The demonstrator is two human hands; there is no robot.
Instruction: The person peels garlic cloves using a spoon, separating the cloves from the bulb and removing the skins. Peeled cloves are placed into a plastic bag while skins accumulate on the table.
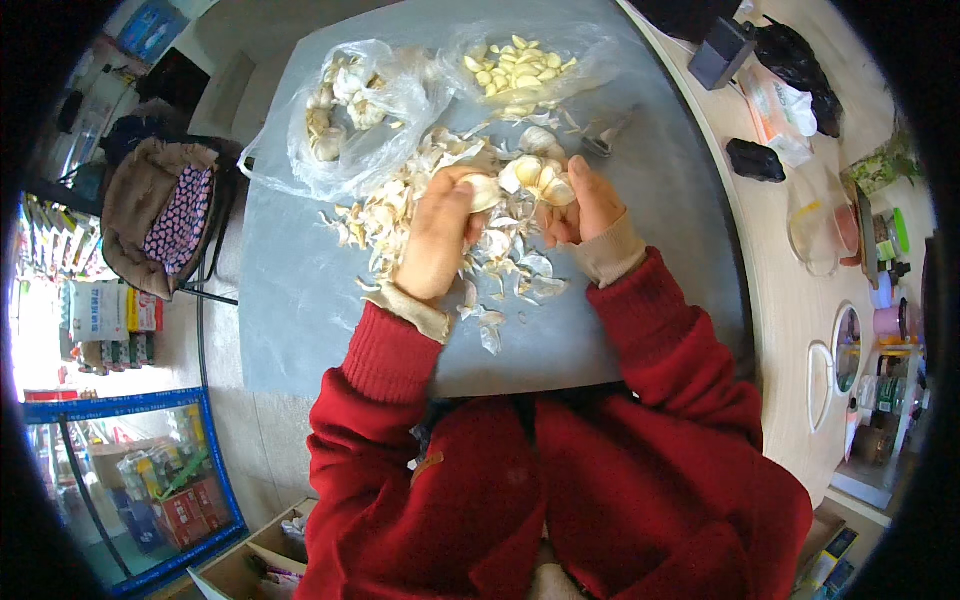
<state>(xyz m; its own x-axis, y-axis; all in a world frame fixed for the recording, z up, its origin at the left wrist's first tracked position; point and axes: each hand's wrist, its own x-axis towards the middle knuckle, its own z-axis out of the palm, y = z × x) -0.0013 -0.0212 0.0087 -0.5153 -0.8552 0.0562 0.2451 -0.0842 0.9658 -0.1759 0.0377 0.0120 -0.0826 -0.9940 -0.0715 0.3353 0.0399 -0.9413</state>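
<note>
My left hand (442, 229) grips a garlic piece with papery skin (484, 193) between thumb and fingers. Close by on its right, my right hand (589, 202) holds a partly opened garlic bulb (538, 178) with its cloves showing. Another whole bulb (541, 141) lies just beyond it. Loose garlic skins (386, 217) are heaped under and around both hands. At the far left of the table, a clear plastic bag (420, 112) holds unpeeled garlic bulbs (349, 82). Peeled cloves (523, 67) lie on another clear bag (596, 64) at the far side.
A small knife, partly blurred (600, 144), lies on the grey table (667, 300) right of the skins. Along the right runs a pale wooden counter (780, 300) with a tissue pack (772, 101), a black case (755, 160) and a clear pitcher (814, 232). A padded chair (135, 225) stands left.
</note>
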